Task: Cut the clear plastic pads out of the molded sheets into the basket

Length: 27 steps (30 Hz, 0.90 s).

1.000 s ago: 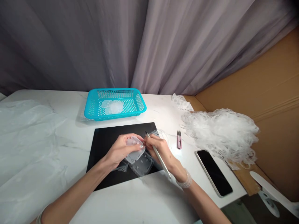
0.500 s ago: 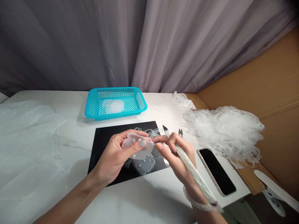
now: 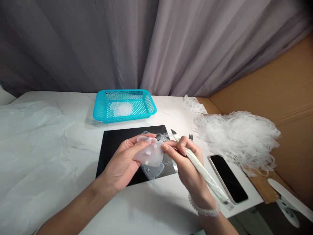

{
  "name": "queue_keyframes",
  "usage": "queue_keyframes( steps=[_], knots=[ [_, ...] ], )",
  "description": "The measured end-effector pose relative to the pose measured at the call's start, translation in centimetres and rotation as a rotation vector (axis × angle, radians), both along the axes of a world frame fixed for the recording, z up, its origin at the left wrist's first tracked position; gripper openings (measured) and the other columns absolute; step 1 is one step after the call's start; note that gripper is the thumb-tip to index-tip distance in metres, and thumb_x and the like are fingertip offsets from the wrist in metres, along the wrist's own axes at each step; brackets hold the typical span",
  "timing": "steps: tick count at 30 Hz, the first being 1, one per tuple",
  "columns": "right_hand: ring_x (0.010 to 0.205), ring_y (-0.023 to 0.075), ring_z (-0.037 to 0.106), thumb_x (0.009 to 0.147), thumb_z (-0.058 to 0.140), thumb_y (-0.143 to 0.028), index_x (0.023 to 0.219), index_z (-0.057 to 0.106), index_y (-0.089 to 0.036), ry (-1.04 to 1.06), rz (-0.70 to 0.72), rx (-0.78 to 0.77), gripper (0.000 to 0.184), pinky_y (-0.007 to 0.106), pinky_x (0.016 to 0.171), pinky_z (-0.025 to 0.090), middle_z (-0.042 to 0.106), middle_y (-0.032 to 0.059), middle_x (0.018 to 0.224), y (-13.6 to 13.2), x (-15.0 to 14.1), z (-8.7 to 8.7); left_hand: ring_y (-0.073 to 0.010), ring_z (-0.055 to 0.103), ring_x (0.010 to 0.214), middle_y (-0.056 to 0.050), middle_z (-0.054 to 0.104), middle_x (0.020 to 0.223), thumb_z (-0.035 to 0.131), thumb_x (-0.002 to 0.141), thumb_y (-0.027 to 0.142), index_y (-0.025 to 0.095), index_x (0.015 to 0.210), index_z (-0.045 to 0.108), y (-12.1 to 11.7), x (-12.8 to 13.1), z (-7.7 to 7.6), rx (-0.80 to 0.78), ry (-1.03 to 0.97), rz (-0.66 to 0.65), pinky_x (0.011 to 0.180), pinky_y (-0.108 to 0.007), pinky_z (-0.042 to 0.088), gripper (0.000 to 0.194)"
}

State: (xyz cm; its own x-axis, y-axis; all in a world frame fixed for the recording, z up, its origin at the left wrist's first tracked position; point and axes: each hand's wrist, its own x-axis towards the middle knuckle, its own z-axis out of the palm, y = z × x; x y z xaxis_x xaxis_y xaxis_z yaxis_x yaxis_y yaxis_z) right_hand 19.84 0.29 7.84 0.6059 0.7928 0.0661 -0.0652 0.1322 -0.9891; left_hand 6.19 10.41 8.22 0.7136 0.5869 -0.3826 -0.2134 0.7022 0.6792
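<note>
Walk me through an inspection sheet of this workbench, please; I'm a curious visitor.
Surface: white marble-look table under a black mat.
Job's things: clear moulded plastic piece; second clear piece on the mat; white-handled craft knife.
Clutter: clear plastic offcuts; smartphone; snip tips; blue basket holding clear pieces.
Fingers: left hand wraps the piece; right hand grips the knife.
Cables: nothing seen.
Surroundings: grey curtain; cardboard panel; plastic sheet.
</note>
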Motion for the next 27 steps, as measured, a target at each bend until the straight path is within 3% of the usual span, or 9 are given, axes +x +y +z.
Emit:
queue_keyframes(
  steps=[6, 11, 15, 18, 19, 21, 23, 24, 27],
  knots=[
    [0.066, 0.0115, 0.056, 0.080, 0.078, -0.021, 0.068, 0.033, -0.023, 0.142, 0.063, 0.036, 0.047, 0.025, 0.064, 0.045, 0.069, -0.0022, 0.072, 0.2, 1.0, -0.8, -0.0209, 0.067, 0.104, -0.010, 0.074, 0.114, 0.065, 0.092, 0.026, 0.016, 0.115, 0.073, 0.2, -0.2, 0.5, -0.031, -0.024, -0.055, 0.088, -0.028, 0.055, 0.026],
    [0.067, 0.0123, 0.060, 0.081, 0.077, -0.022, 0.068, 0.032, -0.023, 0.091, 0.025, 0.005, 0.047, 0.026, 0.067, 0.050, 0.067, -0.0031, 0.070, 0.0, 1.3, -0.8, -0.0259, 0.065, 0.114, -0.013, 0.071, 0.121, 0.061, 0.095, 0.026, 0.014, 0.116, 0.072, 0.1, -0.3, 0.9, -0.028, -0.051, -0.088, 0.091, -0.033, 0.056, 0.026],
    [0.068, 0.0160, 0.064, 0.084, 0.074, -0.026, 0.068, 0.031, -0.024, -0.117, -0.114, -0.010, 0.046, 0.030, 0.066, 0.052, 0.071, -0.0003, 0.074, 0.0, 1.1, -0.5, -0.0311, 0.056, 0.127, -0.013, 0.064, 0.133, 0.064, 0.092, 0.025, 0.017, 0.120, 0.069, 0.0, -0.2, 0.9, -0.009, -0.025, -0.053, 0.096, -0.041, 0.055, 0.029],
    [0.078, 0.0202, 0.069, 0.085, 0.072, -0.020, 0.065, 0.033, -0.025, -0.475, -0.289, 0.082, 0.044, 0.035, 0.073, 0.055, 0.075, 0.0021, 0.082, -0.1, 0.6, -0.6, -0.0312, 0.056, 0.128, -0.014, 0.058, 0.139, 0.063, 0.092, 0.033, 0.019, 0.124, 0.065, 0.2, -0.1, 0.6, -0.114, 0.022, 0.030, 0.100, -0.046, 0.053, 0.035],
    [0.081, 0.0210, 0.071, 0.086, 0.070, -0.016, 0.064, 0.035, -0.025, -0.609, -0.266, 0.130, 0.043, 0.037, 0.075, 0.056, 0.076, 0.0026, 0.086, -0.1, 0.4, -0.7, -0.0311, 0.058, 0.125, -0.015, 0.059, 0.138, 0.061, 0.093, 0.037, 0.017, 0.123, 0.065, 0.3, -0.1, 0.5, -0.162, 0.016, 0.023, 0.099, -0.046, 0.053, 0.037],
    [0.085, 0.0223, 0.072, 0.087, 0.064, -0.009, 0.063, 0.039, -0.026, -0.808, -0.070, 0.217, 0.039, 0.041, 0.076, 0.058, 0.077, 0.0031, 0.092, -0.2, 0.0, -0.8, -0.0312, 0.062, 0.118, -0.017, 0.062, 0.132, 0.055, 0.094, 0.046, 0.013, 0.119, 0.067, 0.4, 0.0, 0.4, -0.215, -0.040, -0.053, 0.096, -0.044, 0.054, 0.044],
    [0.090, 0.0241, 0.073, 0.087, 0.062, -0.007, 0.063, 0.042, -0.027, -0.871, 0.142, 0.256, 0.037, 0.045, 0.077, 0.060, 0.078, 0.0040, 0.095, -0.4, -0.3, -0.9, -0.0300, 0.064, 0.113, -0.017, 0.066, 0.125, 0.051, 0.095, 0.049, 0.011, 0.116, 0.068, 0.5, 0.1, 0.3, -0.214, -0.103, -0.124, 0.092, -0.040, 0.056, 0.047],
    [0.092, 0.0252, 0.073, 0.087, 0.062, -0.008, 0.063, 0.042, -0.027, -0.855, 0.175, 0.263, 0.037, 0.047, 0.078, 0.060, 0.078, 0.0047, 0.096, -0.5, -0.3, -0.9, -0.0295, 0.064, 0.113, -0.016, 0.067, 0.124, 0.049, 0.095, 0.047, 0.011, 0.115, 0.069, 0.4, 0.1, 0.4, -0.207, -0.121, -0.135, 0.091, -0.039, 0.056, 0.046],
    [0.097, 0.0267, 0.072, 0.089, 0.064, -0.015, 0.064, 0.036, -0.027, -0.696, -0.022, 0.204, 0.039, 0.049, 0.085, 0.058, 0.078, 0.0067, 0.096, -0.6, 0.0, -0.7, -0.0299, 0.060, 0.122, -0.014, 0.068, 0.125, 0.047, 0.097, 0.039, 0.013, 0.117, 0.069, 0.3, 0.1, 0.7, -0.220, -0.117, -0.101, 0.097, -0.043, 0.054, 0.039]
  ],
)
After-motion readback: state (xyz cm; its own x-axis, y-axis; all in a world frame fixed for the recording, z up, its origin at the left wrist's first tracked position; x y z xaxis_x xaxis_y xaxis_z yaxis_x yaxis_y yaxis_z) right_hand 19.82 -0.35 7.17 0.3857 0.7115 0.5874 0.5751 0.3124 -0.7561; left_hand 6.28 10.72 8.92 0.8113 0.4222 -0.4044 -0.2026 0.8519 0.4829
